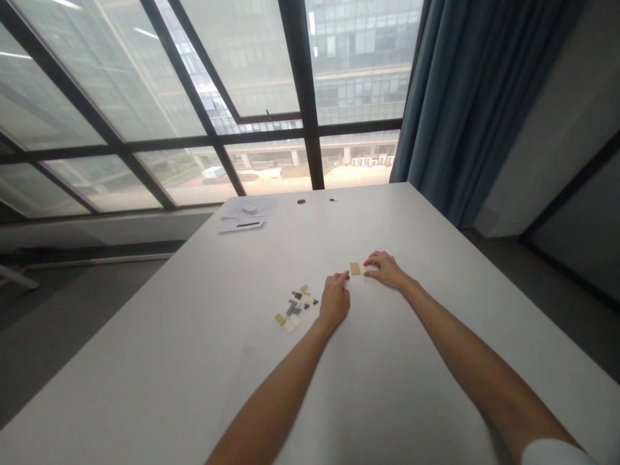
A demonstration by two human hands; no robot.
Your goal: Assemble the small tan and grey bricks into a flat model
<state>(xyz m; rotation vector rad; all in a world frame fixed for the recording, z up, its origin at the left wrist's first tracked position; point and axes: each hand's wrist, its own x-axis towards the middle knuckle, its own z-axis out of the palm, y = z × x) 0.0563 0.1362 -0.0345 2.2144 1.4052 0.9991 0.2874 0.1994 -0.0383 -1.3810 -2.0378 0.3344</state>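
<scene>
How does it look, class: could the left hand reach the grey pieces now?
Probably yes: the left hand is near the grey pieces, which lie uncovered; the tiny black pieces between look too low to block it.

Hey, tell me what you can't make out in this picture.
All in the head view:
Under the left hand: hidden by the hand itself.
Whether the right hand touches the tan plate: too small, blurred.
Exact count of loose pieces: small, crowded.
Any print on the papers: too small.
White sleeve: cut by the bottom edge.
</scene>
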